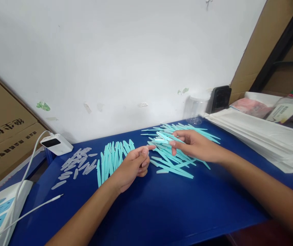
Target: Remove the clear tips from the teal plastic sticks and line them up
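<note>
My right hand [189, 145] pinches slim turquoise eyebrow razors [163, 136] between thumb and fingers, more than one it seems, just above a loose heap of the same razors [177, 169]. To its left, my left hand [137, 162] is closed, thumb pressed on the curled fingers and index finger pointing at the heap. Whatever it may hold is hidden. Behind that hand, a row of turquoise razors [112, 155] lies side by side. Farther left are scattered translucent blade caps [78, 162] in a small pile.
The blue tabletop [161, 212] meets a white wall. A clear jar [197, 109] and black object [220, 98] stand at the back right, near stacked white sheets [259, 136] and a bottle [288, 106]. A white device [59, 145], cable [43, 204] and power strip [20, 193] are left.
</note>
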The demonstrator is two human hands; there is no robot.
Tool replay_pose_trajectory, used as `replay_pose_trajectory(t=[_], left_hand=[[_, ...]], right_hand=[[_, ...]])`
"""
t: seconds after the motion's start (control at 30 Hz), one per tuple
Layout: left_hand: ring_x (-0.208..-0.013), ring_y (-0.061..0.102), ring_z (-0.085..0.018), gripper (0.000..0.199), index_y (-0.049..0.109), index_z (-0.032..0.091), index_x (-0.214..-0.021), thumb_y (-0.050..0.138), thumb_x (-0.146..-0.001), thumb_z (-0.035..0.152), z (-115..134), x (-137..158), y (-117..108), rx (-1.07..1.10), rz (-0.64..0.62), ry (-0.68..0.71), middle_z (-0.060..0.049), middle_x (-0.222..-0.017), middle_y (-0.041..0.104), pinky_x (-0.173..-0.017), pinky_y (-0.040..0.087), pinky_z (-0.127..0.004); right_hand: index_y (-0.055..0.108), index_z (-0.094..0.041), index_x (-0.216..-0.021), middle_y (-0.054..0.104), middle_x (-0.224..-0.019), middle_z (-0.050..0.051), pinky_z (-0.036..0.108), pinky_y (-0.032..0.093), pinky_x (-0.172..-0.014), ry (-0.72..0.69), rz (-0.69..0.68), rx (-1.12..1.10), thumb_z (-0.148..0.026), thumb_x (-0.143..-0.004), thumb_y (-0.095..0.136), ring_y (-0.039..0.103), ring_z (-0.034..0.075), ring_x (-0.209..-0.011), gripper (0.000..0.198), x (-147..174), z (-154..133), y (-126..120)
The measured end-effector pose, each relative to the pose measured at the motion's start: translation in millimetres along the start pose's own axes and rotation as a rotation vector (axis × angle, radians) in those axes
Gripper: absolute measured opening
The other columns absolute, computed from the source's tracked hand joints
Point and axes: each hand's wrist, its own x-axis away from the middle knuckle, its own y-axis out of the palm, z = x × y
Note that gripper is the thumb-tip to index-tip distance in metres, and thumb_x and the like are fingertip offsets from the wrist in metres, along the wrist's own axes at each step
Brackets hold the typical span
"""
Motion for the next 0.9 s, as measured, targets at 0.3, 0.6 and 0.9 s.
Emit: replay_pose_trajectory(t=[0.3,0.6,0.9], left_hand=[[-0.053,0.023,-0.006,0.045,0.049,0.023,-0.133,0.068,-0.092,0.030,6.7,2.6,2.8,-0.034,0.061,-0.061,0.006,-0.073,0.044,-0.049,0.018,-0.023],[-0.051,0.018,-0.006,0.033,0.060,0.020,-0.115,0.061,-0.100,0.049,0.1,-3.1,-4.8,-0.154,0.003,0.048,0.008,-0.067,0.033,-0.047,0.016,-0.023],[-0.048,0.023,-0.004,0.038,0.061,0.018,-0.122,0.057,-0.102,0.050,-0.9,-6.3,-7.5,-0.192,0.032,0.118,0.003,-0.077,0.056,-0.046,0.017,-0.025]], right_hand=[[0.071,-0.019,-0.085,0.047,-0.057,-0.006,0.027,0.023,-0.043,0.049,0.007,0.042,-0.041,-0.091,0.066,0.027,0.008,-0.043,0.024,1.2,-3.2,-1.5],[0.063,-0.019,-0.089,0.076,-0.087,0.003,0.023,0.033,-0.040,-0.010,-0.102,-0.089,-0.049,-0.091,0.073,0.041,0.006,-0.043,0.031,-1.2,6.2,-4.1],[0.070,-0.019,-0.088,0.053,-0.064,-0.004,0.023,0.031,-0.039,-0.029,-0.031,-0.003,-0.051,-0.088,0.076,0.043,0.007,-0.042,0.032,0.4,4.7,-3.0]])
